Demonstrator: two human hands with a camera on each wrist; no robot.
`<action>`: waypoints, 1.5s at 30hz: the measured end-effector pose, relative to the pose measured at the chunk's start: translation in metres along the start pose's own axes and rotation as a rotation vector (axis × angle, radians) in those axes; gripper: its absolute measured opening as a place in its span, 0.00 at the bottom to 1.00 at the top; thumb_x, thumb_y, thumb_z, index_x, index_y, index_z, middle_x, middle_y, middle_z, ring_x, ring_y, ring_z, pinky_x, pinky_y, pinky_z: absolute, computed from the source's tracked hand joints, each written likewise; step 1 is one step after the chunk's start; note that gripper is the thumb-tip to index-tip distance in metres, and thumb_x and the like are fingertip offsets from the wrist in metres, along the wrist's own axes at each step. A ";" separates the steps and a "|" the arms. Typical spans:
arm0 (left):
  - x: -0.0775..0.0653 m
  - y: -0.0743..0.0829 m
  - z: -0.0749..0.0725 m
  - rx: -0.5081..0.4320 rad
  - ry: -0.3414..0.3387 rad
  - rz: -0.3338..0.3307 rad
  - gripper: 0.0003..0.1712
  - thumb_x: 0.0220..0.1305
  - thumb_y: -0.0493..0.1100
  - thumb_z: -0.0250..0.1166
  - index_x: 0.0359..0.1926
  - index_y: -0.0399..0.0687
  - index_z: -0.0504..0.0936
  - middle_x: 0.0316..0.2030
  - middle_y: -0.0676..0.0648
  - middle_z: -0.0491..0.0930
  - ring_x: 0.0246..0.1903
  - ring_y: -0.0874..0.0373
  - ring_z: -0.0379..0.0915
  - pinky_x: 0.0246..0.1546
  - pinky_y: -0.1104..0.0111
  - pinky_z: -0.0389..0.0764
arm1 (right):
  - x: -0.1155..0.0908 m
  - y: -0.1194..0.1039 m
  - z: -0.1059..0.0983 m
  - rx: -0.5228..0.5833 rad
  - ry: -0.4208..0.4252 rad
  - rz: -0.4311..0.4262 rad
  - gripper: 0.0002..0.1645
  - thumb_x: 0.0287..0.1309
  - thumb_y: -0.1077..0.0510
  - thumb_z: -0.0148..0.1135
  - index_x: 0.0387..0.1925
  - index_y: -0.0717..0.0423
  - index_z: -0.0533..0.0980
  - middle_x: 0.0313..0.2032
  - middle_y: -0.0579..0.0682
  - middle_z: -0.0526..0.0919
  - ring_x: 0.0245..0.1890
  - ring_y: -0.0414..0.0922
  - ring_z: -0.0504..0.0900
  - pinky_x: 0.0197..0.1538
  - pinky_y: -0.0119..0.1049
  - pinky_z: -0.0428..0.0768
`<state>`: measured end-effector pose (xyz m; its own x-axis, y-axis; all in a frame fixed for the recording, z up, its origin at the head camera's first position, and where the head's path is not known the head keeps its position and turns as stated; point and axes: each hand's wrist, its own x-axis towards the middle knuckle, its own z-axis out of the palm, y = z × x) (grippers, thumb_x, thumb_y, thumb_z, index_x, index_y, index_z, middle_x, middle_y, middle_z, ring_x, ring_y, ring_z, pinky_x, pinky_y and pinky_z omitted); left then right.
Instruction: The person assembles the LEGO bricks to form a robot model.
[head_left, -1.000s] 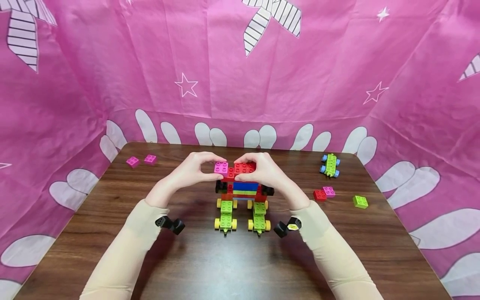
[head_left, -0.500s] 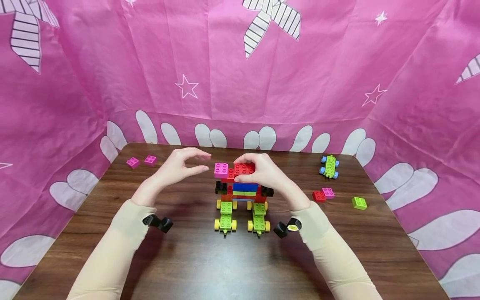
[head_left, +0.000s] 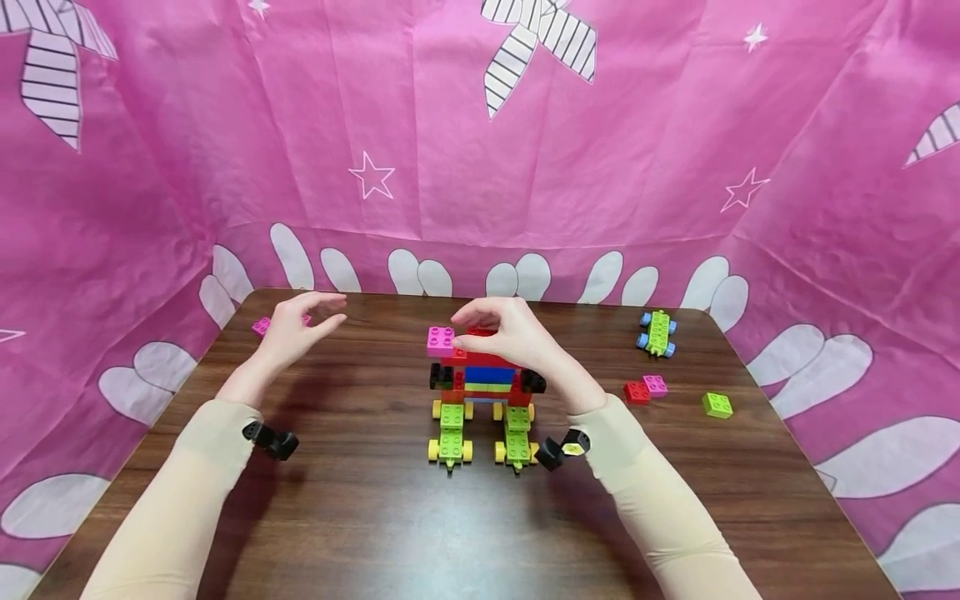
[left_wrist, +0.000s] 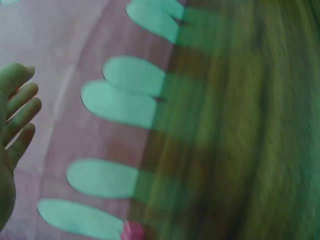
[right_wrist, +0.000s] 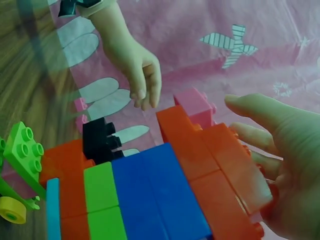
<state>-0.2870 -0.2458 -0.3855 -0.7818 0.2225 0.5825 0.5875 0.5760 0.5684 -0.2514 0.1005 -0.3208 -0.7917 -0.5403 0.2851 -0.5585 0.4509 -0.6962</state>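
Observation:
A built model of toy bricks stands mid-table on two lime-green wheeled bases (head_left: 452,437) with yellow wheels. Its body has blue bricks (head_left: 489,375), black bricks (head_left: 441,377) at the sides and red bricks (right_wrist: 232,162) on top. A pink brick (head_left: 441,341) sits at the top left end. My right hand (head_left: 517,337) is at the model's top, thumb and fingers spread apart around the red bricks and close to the pink one. My left hand (head_left: 292,329) is in the air at the back left, fingers apart, overlapping one of two loose pink bricks (head_left: 261,326).
At the right lie a red brick (head_left: 637,392) beside a pink brick (head_left: 655,385), and a lime-green brick (head_left: 717,405). Farther back is a green wheeled base (head_left: 658,333) with blue wheels. A pink printed cloth (head_left: 465,200) surrounds the wooden table (head_left: 375,517).
My left hand has let go of the pink brick on the model and moved left. My right hand has loosened from the red bricks and shifted slightly left.

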 end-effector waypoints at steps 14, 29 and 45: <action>-0.033 -0.077 -0.023 0.187 0.115 -0.173 0.16 0.54 0.35 0.70 0.45 0.36 0.84 0.39 0.35 0.84 0.34 0.70 0.73 0.36 0.77 0.71 | 0.000 0.002 0.012 -0.091 0.009 0.073 0.22 0.48 0.47 0.74 0.44 0.52 0.84 0.39 0.45 0.87 0.38 0.40 0.82 0.42 0.34 0.80; -0.050 -0.124 -0.036 0.267 0.032 -0.356 0.29 0.58 0.36 0.68 0.58 0.29 0.72 0.52 0.25 0.73 0.53 0.32 0.67 0.54 0.45 0.65 | -0.003 0.003 0.015 -0.130 0.044 0.066 0.20 0.50 0.46 0.73 0.44 0.49 0.84 0.38 0.43 0.87 0.37 0.39 0.80 0.38 0.34 0.78; -0.047 -0.141 -0.039 0.279 -0.148 -0.434 0.32 0.62 0.37 0.64 0.63 0.26 0.64 0.59 0.21 0.64 0.59 0.26 0.59 0.59 0.41 0.60 | -0.005 0.006 0.015 -0.139 0.055 0.041 0.19 0.50 0.46 0.73 0.43 0.48 0.84 0.37 0.43 0.87 0.35 0.38 0.79 0.35 0.33 0.77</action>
<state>-0.3250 -0.3680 -0.4702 -0.9732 0.0142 0.2293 0.1418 0.8224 0.5509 -0.2475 0.0954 -0.3362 -0.8247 -0.4815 0.2968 -0.5514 0.5675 -0.6115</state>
